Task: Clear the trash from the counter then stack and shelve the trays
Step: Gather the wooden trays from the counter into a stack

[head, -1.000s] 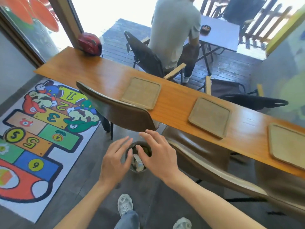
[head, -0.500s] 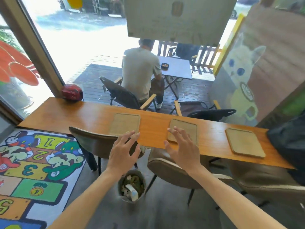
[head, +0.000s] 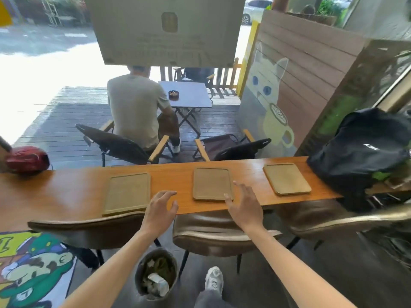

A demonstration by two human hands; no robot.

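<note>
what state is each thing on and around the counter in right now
left tray: flat on counter, empty
middle tray: flat, empty, unstacked
right tray: flat, empty
trash bin: on floor, holds trash
left hand: open, holds nothing
right hand: open, at middle tray's corner
backpack: on counter's right end

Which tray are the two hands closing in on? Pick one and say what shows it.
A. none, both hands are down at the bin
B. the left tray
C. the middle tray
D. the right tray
C: the right hand is at the near right corner of the middle tray and the left hand hovers off its left side, both open and holding nothing.
</note>
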